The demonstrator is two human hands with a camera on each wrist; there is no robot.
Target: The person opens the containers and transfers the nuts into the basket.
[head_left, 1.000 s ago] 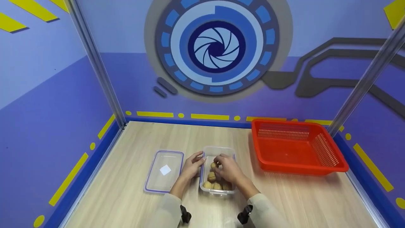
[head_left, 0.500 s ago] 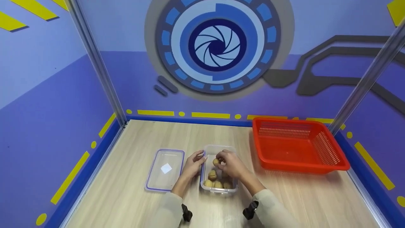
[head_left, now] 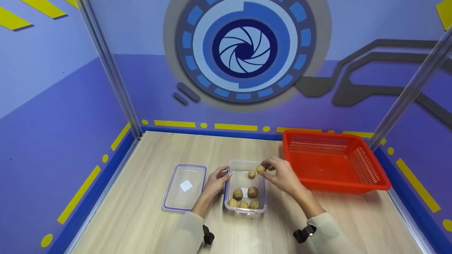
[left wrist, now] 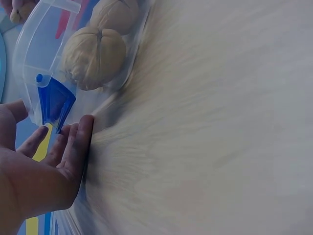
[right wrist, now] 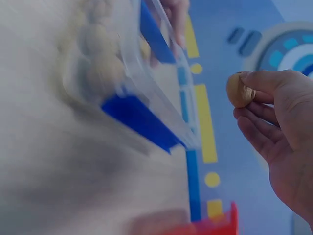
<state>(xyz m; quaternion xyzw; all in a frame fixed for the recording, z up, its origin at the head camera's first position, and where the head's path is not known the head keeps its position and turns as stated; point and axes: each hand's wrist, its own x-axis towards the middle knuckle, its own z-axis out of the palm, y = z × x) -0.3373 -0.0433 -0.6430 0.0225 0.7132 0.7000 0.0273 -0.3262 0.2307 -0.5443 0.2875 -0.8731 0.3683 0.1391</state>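
Note:
My right hand [head_left: 284, 176] pinches a walnut [head_left: 260, 168] between thumb and fingertips, over the far right rim of a clear plastic food container [head_left: 247, 211]. In the right wrist view, that walnut [right wrist: 239, 91] shows at the tips of thumb and index finger. Another walnut [head_left: 252, 174] appears just left of it, at the far end of the container. Several more walnuts [head_left: 253, 192] lie in the near half, around a white paper patch [head_left: 244, 192]. My left hand [head_left: 214, 181] rests against the container's left side, its thumb at the rim and its fingers loosely extended.
The container's lid [head_left: 176, 198], clear with a blue-purple edge, lies on the wooden table [head_left: 155, 151] to the left. A red plastic basket [head_left: 319, 185] stands at the back right. Printed panels [head_left: 148, 88] enclose the table.
My right hand has risen from inside the container to its far right rim, pinching a walnut. More walnuts in the near half now show. My left hand stays at the left side.

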